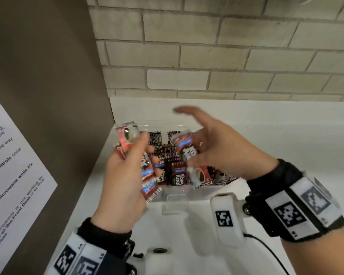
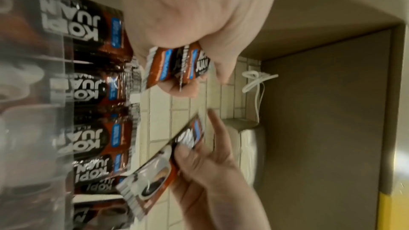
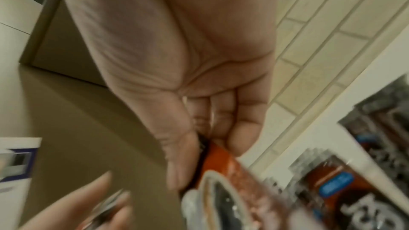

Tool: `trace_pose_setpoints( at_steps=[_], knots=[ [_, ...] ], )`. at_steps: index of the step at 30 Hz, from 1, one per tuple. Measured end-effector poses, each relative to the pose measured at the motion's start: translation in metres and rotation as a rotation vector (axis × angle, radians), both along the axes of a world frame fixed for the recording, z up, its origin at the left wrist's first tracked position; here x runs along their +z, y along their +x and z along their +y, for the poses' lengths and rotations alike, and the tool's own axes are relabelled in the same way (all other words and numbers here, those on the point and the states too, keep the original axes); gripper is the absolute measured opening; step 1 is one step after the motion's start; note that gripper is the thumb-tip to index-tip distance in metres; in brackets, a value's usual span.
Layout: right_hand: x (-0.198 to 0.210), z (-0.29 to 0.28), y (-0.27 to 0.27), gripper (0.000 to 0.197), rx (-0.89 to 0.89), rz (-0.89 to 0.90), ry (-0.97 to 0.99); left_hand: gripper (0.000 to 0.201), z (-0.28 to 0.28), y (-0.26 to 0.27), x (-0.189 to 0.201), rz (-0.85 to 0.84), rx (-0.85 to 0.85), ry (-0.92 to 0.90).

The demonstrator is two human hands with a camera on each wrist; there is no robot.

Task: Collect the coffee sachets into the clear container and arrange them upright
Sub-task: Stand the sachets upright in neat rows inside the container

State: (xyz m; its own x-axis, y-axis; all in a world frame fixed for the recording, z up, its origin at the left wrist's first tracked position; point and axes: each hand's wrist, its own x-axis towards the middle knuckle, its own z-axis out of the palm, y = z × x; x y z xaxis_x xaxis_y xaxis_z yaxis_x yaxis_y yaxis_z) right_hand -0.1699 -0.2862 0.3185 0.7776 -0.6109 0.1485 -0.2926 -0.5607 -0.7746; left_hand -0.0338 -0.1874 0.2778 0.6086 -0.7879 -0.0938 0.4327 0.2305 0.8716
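Observation:
My left hand [image 1: 131, 161] grips a bundle of red-and-black coffee sachets [image 1: 145, 171] over the left end of the clear container [image 1: 177, 194]. My right hand [image 1: 207, 143] pinches a single sachet [image 1: 186, 149] over the container, index finger stretched out. Several sachets [image 1: 174, 171] stand inside the container, labels facing me. In the left wrist view the left hand [image 2: 199, 24] holds its bundle [image 2: 177, 66], and the right hand [image 2: 210, 163] holds its sachet [image 2: 159, 169] tilted. In the right wrist view, the right hand [image 3: 188, 59] pinches the blurred sachet [image 3: 221, 181].
The container sits on a white counter [image 1: 286, 135] in a corner. A brown cabinet panel [image 1: 48, 76] with a printed notice [image 1: 8, 165] rises on the left. A pale brick-tile wall [image 1: 226, 56] stands behind. The counter stretches away to the right.

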Motion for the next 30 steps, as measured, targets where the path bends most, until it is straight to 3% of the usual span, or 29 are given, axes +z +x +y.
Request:
trace_pose_setpoints(
  at_steps=[2,4,6,9,15,25,28,30],
  knots=[
    [-0.002,-0.014,-0.007,0.094,-0.187,-0.080,-0.080,0.009,0.003,0.013,0.001,0.087,0.047,-0.013],
    [-0.009,-0.028,-0.010,0.074,-0.378,-0.029,-0.255,0.012,0.006,0.024,0.002,0.121,0.071,-0.023],
    [-0.019,-0.038,-0.009,0.047,-0.470,0.000,-0.307,0.013,0.009,0.029,0.003,0.133,0.072,-0.035],
    [-0.033,-0.040,-0.003,0.029,-0.443,0.050,-0.300,0.014,0.010,0.029,0.004,0.140,0.060,-0.049],
    [-0.042,-0.036,0.010,0.027,-0.285,0.331,-0.311,0.015,0.008,0.025,0.001,0.145,0.037,-0.046],
    [-0.045,-0.036,0.014,0.028,-0.376,0.533,-0.490,0.009,0.008,0.017,-0.004,0.030,-0.019,0.037],
    [-0.035,-0.032,0.010,0.030,-0.443,0.459,-0.529,0.004,0.008,0.012,-0.006,0.004,-0.053,0.029],
    [-0.022,-0.024,0.009,0.027,-0.460,0.187,-0.404,0.008,0.007,0.008,-0.008,-0.022,-0.106,0.029]
  ],
)
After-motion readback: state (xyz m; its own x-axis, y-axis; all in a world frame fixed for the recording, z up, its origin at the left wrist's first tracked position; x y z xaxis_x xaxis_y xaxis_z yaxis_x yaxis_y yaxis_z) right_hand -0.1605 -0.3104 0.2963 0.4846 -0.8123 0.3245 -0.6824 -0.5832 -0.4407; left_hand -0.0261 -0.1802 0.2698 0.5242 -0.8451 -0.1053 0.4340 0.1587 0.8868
